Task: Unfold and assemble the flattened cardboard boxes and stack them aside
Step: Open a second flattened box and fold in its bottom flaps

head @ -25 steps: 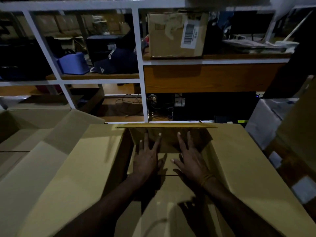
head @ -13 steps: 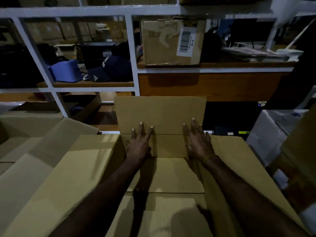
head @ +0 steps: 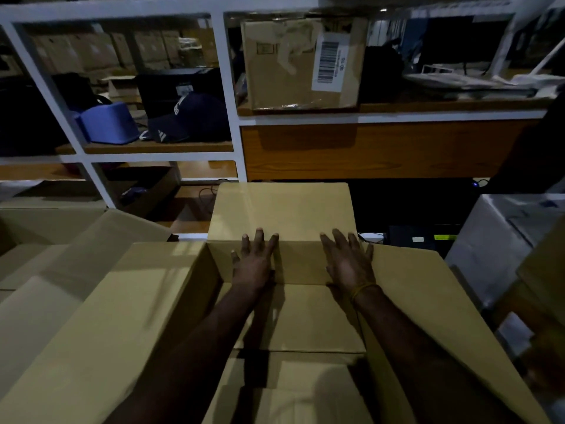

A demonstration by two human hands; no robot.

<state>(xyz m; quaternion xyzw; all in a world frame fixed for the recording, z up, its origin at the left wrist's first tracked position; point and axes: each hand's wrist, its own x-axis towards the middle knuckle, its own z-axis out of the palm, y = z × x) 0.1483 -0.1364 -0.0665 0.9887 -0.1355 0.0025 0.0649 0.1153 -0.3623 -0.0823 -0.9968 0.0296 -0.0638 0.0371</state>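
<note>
Here the left hand (head: 255, 264) and right hand (head: 348, 264) are pressing flat, fingers spread and gripping nothing, against the far wall of the open box (head: 305, 316) directly ahead; pushing evenly should be squaring its far flap (head: 281, 209) without creasing.

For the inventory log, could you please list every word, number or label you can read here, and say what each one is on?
"16": beside the barcode on the white label of the cardboard box on the shelf.
Small print along that barcode: too blurred to read.
White logo on the dark cap: blurred, unreadable.
Label on the black box behind the cap: too small to read.
The box being assembled: no print visible.
</note>
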